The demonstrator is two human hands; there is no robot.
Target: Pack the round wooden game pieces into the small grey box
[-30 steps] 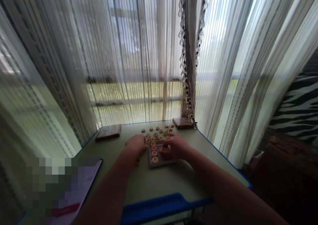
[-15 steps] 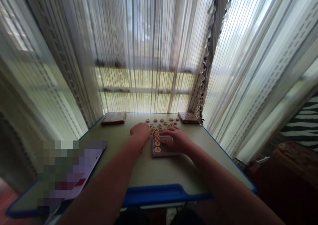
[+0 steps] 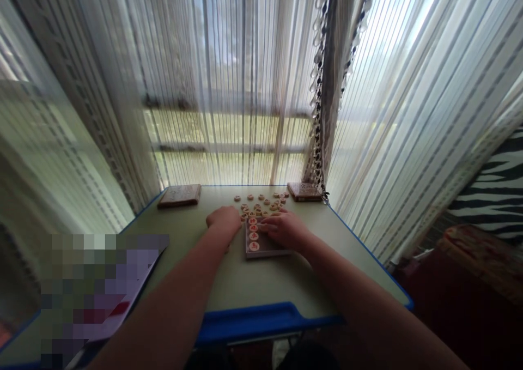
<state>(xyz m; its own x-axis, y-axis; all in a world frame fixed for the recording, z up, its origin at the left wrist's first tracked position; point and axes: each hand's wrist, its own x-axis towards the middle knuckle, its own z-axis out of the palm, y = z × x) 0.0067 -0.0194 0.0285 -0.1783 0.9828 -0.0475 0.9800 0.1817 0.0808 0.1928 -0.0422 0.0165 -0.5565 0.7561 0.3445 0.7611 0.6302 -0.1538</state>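
A shallow clear box [image 3: 267, 254] lies on the table with a column of round xiangqi pieces [image 3: 254, 236] along its left side, their red characters facing up. My right hand [image 3: 288, 229] reaches into the box from the right. Its fingertips are down beside the column, over a loose piece that they now hide. To the left of the box, my left hand [image 3: 224, 220] rests low with curled fingers; whatever it may hold is hidden. Past the box, several loose xiangqi pieces [image 3: 267, 201] are scattered. Another small piece [image 3: 227, 248] shows partly beside my left forearm.
Flat brown boxes stand at the table's far corners, one left [image 3: 180, 195] and one right [image 3: 304, 192]. A purple folder-like item [image 3: 143, 261], partly pixelated, lies at the left. The table [image 3: 241, 288] has a blue edge; striped curtains [image 3: 245, 86] hang behind it.
My right fingers have moved left and down onto the loose piece in the box, covering it. My left hand stays closed beside the box. The whole view has shifted slightly.
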